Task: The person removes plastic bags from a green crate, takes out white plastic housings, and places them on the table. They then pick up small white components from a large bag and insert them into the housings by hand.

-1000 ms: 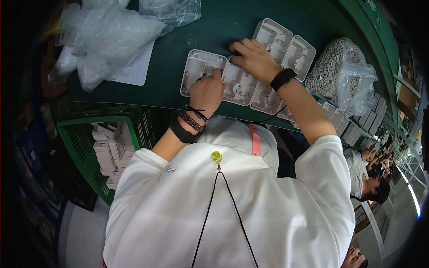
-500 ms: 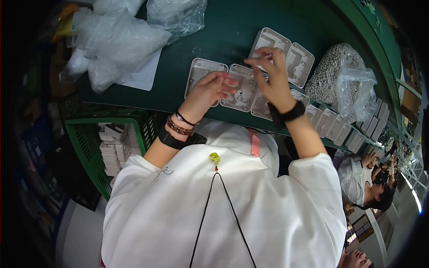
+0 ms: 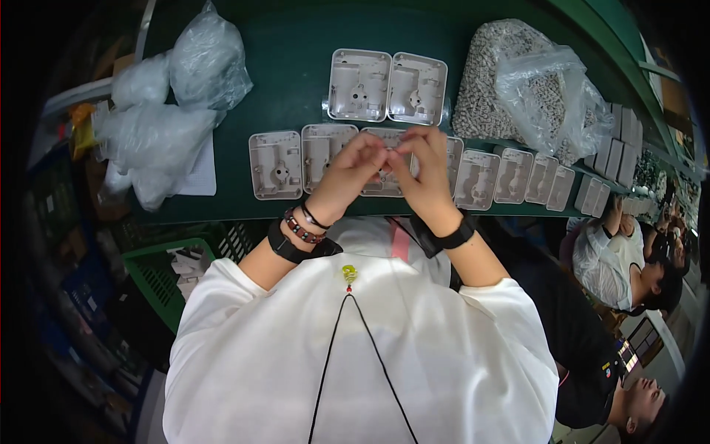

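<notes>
My left hand (image 3: 350, 172) and my right hand (image 3: 423, 167) meet fingertip to fingertip, both in a pinch. Whatever lies between the fingers is too small to make out. Directly beneath them is a light grey plastic housing (image 3: 381, 188), partly covered by the hands. Left of it in the same row are a second housing (image 3: 318, 152), partly behind my left hand, and a third (image 3: 274, 164), all with their hollow insides facing up. Two more housings, one (image 3: 360, 74) beside the other (image 3: 418, 83), lie side by side beyond my fingers.
More housings (image 3: 475, 180) continue the row to the right along the green table (image 3: 288, 81). A clear bag of small grey parts (image 3: 495, 92) sits at the back right. Clear plastic bags (image 3: 211, 63) lie at the left, and a green crate (image 3: 159, 277) stands below. Other people sit at the right.
My hands were apart, the right one reaching over the far housings; now they have come together over the near row. The view has shifted, showing more of the table's right side.
</notes>
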The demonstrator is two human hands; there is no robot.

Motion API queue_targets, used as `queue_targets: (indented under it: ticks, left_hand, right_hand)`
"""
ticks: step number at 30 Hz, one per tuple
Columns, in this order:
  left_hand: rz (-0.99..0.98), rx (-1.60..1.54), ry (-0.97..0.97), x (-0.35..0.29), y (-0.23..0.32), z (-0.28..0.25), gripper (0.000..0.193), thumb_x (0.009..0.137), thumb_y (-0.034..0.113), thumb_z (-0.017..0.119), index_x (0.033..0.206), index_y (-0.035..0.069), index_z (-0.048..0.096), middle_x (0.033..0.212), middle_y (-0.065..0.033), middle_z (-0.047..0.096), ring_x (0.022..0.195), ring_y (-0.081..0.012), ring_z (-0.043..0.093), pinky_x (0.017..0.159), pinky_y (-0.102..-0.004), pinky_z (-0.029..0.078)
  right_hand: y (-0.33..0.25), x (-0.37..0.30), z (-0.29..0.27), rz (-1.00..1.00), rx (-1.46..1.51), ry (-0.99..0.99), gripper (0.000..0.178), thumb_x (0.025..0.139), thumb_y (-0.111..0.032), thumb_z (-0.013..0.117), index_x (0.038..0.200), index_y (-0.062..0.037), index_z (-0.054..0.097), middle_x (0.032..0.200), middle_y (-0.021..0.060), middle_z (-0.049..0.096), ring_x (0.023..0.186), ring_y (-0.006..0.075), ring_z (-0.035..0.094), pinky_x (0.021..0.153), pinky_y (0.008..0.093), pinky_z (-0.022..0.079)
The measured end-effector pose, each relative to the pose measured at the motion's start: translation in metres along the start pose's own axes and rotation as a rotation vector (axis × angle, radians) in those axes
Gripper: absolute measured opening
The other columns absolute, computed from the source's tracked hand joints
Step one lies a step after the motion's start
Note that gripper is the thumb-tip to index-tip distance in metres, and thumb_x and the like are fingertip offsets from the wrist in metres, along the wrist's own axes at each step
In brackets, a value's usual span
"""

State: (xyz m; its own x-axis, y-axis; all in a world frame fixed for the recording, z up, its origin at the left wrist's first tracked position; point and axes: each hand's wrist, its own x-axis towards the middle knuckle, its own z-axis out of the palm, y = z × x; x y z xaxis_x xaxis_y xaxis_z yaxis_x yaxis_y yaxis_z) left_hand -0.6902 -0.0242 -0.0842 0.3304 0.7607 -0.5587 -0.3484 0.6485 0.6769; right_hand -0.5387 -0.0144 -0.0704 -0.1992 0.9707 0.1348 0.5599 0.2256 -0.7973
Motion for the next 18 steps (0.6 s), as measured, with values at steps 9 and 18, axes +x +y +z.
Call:
queue_targets:
  ticks: [9,18]
  left_hand:
    - [-0.089,0.172,-0.341,0.009,-0.025,0.024,0.018,0.077,0.010,0.064,0.086,0.007,0.048,0.080,0.0008,0.053,0.073,-0.0070,0.051,0.066,-0.0205,0.042]
    - [0.415,1.120,-0.059,0.055,-0.007,0.025,0.032,0.072,0.019,0.067,0.093,0.003,0.049,0.089,-0.0094,0.054,0.083,-0.0192,0.054,0.067,-0.0309,0.044]
  right_hand:
    - [0.026,-0.034,-0.055,0.097,0.187,-0.310,0.012,0.069,0.000,0.061,0.079,-0.0045,0.055,0.077,0.0085,0.052,0.070,0.0252,0.051,0.063,0.0327,0.041]
    - [0.063,0.023,-0.073,-0.032,0.023,-0.321,0.007,0.071,0.001,0.061,0.076,-0.0036,0.057,0.076,0.0100,0.057,0.071,0.0261,0.057,0.064,0.0329,0.045]
